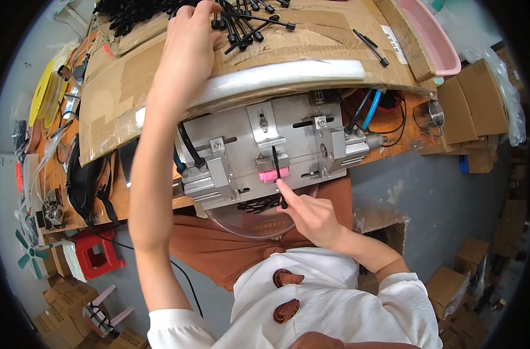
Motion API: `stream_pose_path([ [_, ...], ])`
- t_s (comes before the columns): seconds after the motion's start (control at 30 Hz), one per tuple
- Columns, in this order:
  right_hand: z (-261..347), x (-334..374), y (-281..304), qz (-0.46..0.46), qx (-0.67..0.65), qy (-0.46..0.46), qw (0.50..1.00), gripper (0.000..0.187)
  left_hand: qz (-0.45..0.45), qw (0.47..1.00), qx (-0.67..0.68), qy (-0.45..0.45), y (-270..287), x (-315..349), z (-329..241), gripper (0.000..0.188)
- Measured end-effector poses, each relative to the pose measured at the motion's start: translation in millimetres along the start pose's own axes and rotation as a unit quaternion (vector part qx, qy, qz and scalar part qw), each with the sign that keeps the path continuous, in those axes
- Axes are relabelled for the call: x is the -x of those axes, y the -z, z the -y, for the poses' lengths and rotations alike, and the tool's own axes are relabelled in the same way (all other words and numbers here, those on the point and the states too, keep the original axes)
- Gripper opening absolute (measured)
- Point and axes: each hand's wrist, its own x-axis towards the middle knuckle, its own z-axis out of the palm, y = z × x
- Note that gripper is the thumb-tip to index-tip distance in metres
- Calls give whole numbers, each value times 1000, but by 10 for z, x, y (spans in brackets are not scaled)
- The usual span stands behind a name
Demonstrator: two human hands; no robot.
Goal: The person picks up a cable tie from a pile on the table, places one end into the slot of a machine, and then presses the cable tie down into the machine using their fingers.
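Observation:
My right hand (315, 218) is closed around the lower end of a thin black rod (276, 160). That rod stands over the middle of a grey metal fixture (300, 125), its upper end at the small centre block (273, 160). Just beside the rod, a pink piece (267, 175) sits at the fixture's front. Up at the far side, my left hand (192, 38) reaches over the cardboard to the edge of a pile of black rods with knobbed ends (242, 26). Its thumb and fingers look apart, and nothing shows held between them.
A white foam strip (288, 72) edges the cardboard sheet (143, 75) above the fixture. Below the fixture, a clear bowl (242, 228) holds more black rods. Two loose rods (371, 46) lie at the right, near a pink bin (434, 38). A metal cup (434, 113) stands on the table's right.

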Motion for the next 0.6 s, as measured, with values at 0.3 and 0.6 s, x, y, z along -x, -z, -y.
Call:
stream_pose_path([
  [0.3, -21, -59, 16, 21, 6, -17, 1000, 59, 140, 986, 85, 34, 178, -104, 144, 20],
  [0.6, -626, -1832, 841, -172, 291, 156, 928, 25, 45, 984, 122, 118, 694, 763, -426, 17],
])
